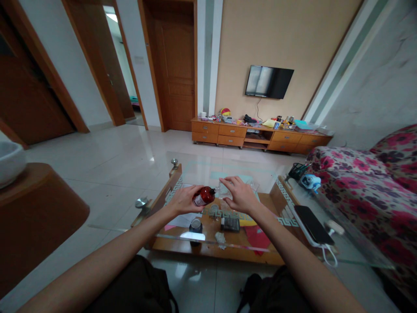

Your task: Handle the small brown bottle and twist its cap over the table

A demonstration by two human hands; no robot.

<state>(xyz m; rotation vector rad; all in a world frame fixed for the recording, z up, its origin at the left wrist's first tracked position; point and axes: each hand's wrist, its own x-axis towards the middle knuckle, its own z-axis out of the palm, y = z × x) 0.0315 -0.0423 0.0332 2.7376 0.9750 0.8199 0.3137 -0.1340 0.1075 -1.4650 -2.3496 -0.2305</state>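
Currently: left hand (184,201) closed around a glossy dark-red cylindrical bottle (204,196), held above the glass tabletop (228,167), left of centre; right hand (239,195) spread open, holding nothing.

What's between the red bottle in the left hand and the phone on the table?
In the head view, the right hand comes first after the red bottle, then the glass table's patterned border, before the phone.
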